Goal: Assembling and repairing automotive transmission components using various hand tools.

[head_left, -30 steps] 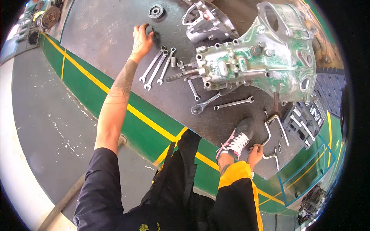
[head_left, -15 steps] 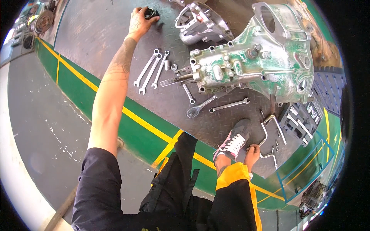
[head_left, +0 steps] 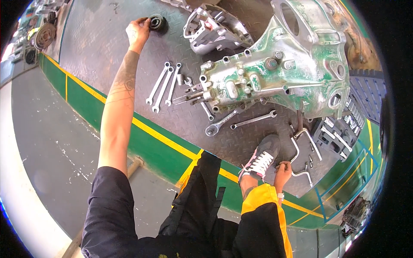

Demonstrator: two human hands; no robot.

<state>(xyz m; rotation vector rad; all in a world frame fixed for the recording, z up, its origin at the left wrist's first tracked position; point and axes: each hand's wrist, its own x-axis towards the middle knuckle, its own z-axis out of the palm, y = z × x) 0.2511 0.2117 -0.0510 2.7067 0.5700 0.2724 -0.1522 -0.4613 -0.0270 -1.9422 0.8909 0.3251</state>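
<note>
With my arm stretched far out, my left hand [head_left: 138,33] is closed at the left rim of a dark ring-shaped metal part [head_left: 157,22], its fingertips gripping the edge. This part has a toothed-looking inner rim and rests on the patterned metal plate [head_left: 189,142]. Low down beside my shoe [head_left: 263,158], my right hand [head_left: 283,171] has bent, closed fingers. They meet the bend of a cranked speed handle [head_left: 303,173], and whatever lies under them is hidden. Three combination wrenches [head_left: 162,88] lie side by side below the ring.
A large green-stained gearbox housing [head_left: 275,64] fills the right, with a smaller silver housing [head_left: 217,30] left of it. A ratchet [head_left: 221,123], another wrench [head_left: 254,119] and an open socket case [head_left: 333,137] lie nearby. A blue metal frame [head_left: 348,185] stands beyond the plate.
The view has shifted slightly. My left hand has slid from over the dark ring to its left side, so more of the ring shows. My right hand stays in place.
</note>
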